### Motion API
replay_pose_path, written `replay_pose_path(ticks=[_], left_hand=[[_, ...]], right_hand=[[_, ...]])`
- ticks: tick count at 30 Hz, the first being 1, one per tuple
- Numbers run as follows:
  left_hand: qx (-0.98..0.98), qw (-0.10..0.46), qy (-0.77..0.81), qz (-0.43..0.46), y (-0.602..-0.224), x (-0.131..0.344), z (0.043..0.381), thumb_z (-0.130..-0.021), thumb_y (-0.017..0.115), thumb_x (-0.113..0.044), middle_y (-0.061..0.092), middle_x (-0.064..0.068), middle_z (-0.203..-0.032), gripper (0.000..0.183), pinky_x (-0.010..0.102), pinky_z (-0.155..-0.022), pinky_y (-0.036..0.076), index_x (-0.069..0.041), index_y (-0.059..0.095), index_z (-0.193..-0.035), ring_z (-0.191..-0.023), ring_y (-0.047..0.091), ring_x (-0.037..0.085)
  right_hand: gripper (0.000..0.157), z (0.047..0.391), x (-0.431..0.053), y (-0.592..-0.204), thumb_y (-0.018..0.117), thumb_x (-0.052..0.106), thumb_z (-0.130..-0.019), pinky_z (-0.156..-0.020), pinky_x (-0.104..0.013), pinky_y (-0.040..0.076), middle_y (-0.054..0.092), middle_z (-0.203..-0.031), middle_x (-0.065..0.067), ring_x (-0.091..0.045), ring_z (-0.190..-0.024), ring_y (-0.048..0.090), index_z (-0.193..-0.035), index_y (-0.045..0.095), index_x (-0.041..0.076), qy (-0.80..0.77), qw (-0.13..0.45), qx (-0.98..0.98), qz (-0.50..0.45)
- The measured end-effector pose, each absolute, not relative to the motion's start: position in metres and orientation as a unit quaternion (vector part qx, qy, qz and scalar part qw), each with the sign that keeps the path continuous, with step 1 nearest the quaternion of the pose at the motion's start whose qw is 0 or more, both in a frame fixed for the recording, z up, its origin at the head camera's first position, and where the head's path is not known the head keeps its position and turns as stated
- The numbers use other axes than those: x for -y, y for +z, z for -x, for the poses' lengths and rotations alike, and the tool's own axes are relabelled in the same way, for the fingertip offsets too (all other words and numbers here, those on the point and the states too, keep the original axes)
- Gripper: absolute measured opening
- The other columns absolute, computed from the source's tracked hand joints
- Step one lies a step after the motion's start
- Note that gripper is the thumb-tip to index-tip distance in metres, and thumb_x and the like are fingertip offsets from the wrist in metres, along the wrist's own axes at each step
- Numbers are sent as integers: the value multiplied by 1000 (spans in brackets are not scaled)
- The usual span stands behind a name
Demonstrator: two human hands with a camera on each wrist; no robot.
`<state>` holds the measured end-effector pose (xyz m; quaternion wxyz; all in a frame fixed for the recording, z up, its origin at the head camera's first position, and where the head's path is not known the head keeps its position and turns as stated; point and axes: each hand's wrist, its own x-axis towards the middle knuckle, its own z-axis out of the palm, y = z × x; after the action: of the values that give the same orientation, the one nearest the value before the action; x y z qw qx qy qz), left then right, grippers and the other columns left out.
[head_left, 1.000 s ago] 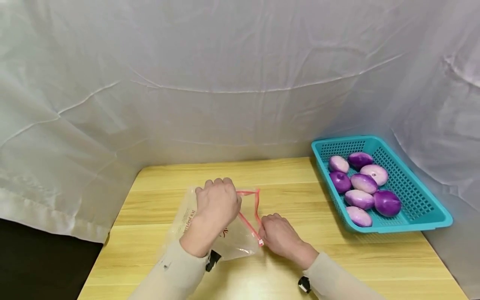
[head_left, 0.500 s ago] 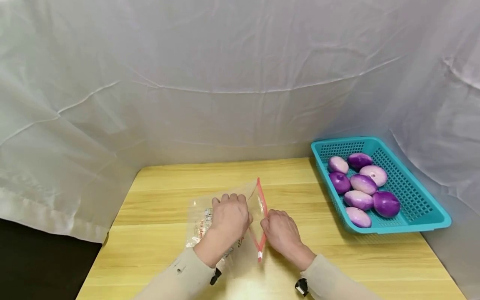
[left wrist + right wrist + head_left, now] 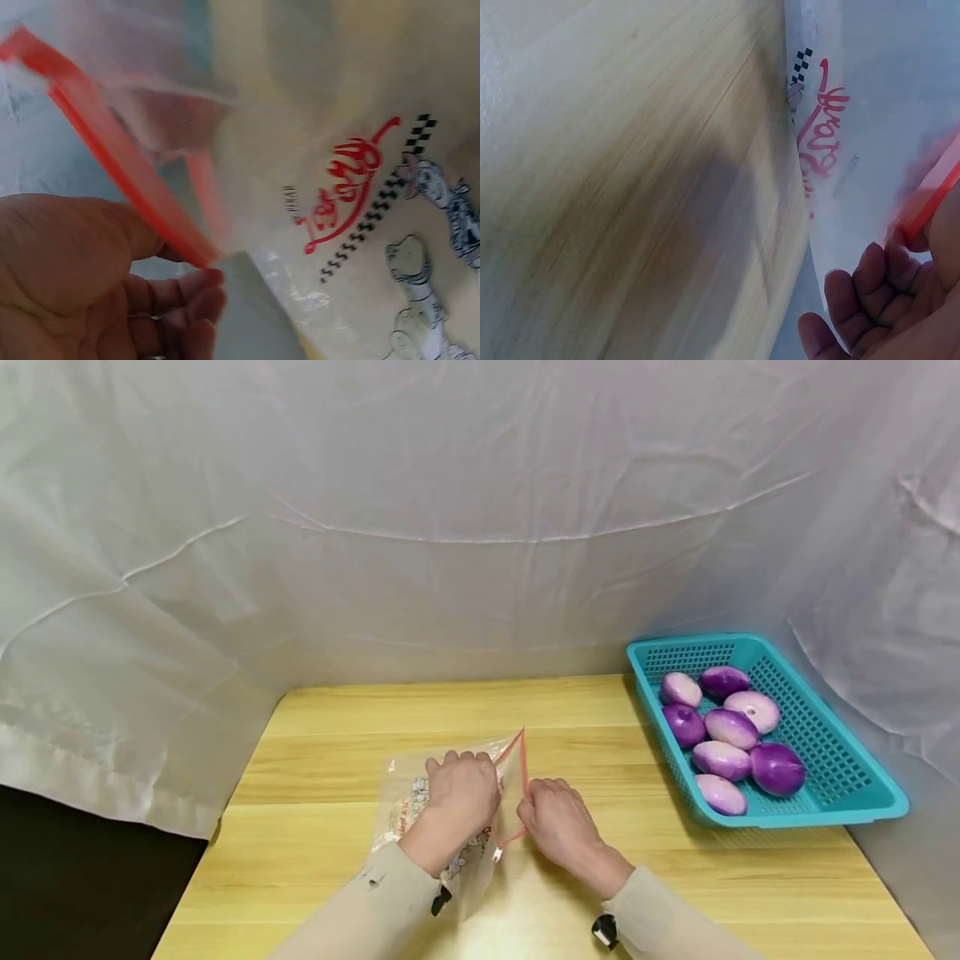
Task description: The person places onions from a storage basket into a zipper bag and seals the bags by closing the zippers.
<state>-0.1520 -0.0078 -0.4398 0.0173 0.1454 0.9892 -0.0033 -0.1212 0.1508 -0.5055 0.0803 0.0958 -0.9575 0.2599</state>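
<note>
A clear plastic zip bag [image 3: 396, 781] with a red zip strip and printed cartoon figures stands over the table between my hands, its mouth spread toward the right. My left hand [image 3: 461, 793] pinches one side of the mouth; in the left wrist view, the thumb and fingers meet at the red strip [image 3: 112, 142]. On the other side, my right hand [image 3: 562, 827] pinches the opposite edge, and the right wrist view has its fingers [image 3: 855, 300] curled at the strip. A small white slider [image 3: 497, 854] sits at the near end of the strip.
A teal plastic basket [image 3: 862, 785] holding several purple-and-white onions [image 3: 778, 768] stands on the right of the wooden table [image 3: 315, 827]. Pale cloth [image 3: 450, 585] hangs behind the table and along both sides.
My left hand has moved to the right and nearer me, closer to the right hand. The mouth of the bag has changed shape and its slider end has swung left. The right hand has barely moved.
</note>
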Motion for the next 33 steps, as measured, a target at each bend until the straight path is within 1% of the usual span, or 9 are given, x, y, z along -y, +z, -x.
replay_pose_path(ticks=[5, 9, 15, 21, 23, 25, 28, 31, 33], left_hand=[[-985, -29, -5, -169, -449, 8, 155, -99, 68, -31, 58, 2, -75, 24, 42, -74, 46, -9, 66, -87, -75, 53, 21], [-980, -49, -30, -189, -453, 9, 155, -98, 67, -28, 51, 0, -70, 24, 37, -70, 41, -11, 60, -82, -71, 48, 19], [-969, -86, -52, -224, -465, 11, 155, -94, 73, -31, 51, 0, -71, 26, 34, -66, 37, -11, 61, -83, -70, 45, 18], [-951, -153, -46, -265, -475, 14, 155, -95, 70, -30, 47, 0, -74, 26, 30, -65, 30, -11, 56, -84, -73, 39, 19], [-947, -164, -45, -273, -476, 14, 155, -95, 69, -31, 46, -1, -73, 26, 29, -65, 28, -12, 56, -84, -72, 38, 19], [-946, -162, -48, -277, -476, 14, 154, -96, 69, -31, 46, -1, -73, 25, 29, -65, 29, -11, 57, -85, -72, 39, 18], [-953, -128, -52, -271, -473, 14, 153, -100, 66, -32, 50, 0, -75, 25, 30, -66, 33, -11, 60, -88, -73, 41, 19], [-963, -84, -41, -254, -465, 18, 152, -96, 72, -26, 52, 0, -76, 20, 31, -69, 37, -10, 62, -89, -74, 43, 19], [-970, -69, -29, -230, -456, 24, 151, -92, 76, -24, 53, 1, -76, 20, 32, -69, 38, -9, 62, -89, -74, 44, 19]], right_hand=[[32, 120, -153, -508, 59, 10, -94, -68, -39, 44, 51, -68, 1, -22, -71, 51, -66, 45, 17, 229, 98, 963, -104], [32, 119, -155, -510, 59, 11, -94, -67, -37, 41, 48, -67, 2, -20, -69, 47, -66, 44, 17, 207, 107, 967, -106], [33, 117, -154, -510, 61, 7, -91, -68, -35, 42, 43, -65, 3, -19, -67, 46, -66, 42, 17, 214, 122, 960, -134], [31, 118, -155, -511, 61, 5, -89, -67, -35, 43, 43, -65, 2, -19, -66, 47, -67, 42, 16, 205, 135, 959, -140], [31, 118, -156, -511, 61, 5, -89, -66, -35, 43, 43, -64, 2, -19, -66, 47, -66, 43, 16, 204, 137, 959, -142], [31, 118, -157, -511, 61, 5, -89, -66, -35, 43, 43, -64, 2, -19, -65, 48, -66, 43, 16, 202, 140, 958, -145], [31, 118, -158, -512, 61, 6, -89, -65, -35, 42, 42, -63, 2, -19, -65, 47, -67, 42, 16, 195, 144, 959, -145], [30, 118, -160, -513, 60, 7, -89, -64, -35, 41, 40, -63, 2, -18, -64, 43, -67, 42, 17, 183, 141, 963, -137], [30, 118, -161, -514, 60, 7, -89, -64, -34, 41, 40, -63, 2, -18, -63, 41, -67, 41, 16, 176, 136, 966, -131]])
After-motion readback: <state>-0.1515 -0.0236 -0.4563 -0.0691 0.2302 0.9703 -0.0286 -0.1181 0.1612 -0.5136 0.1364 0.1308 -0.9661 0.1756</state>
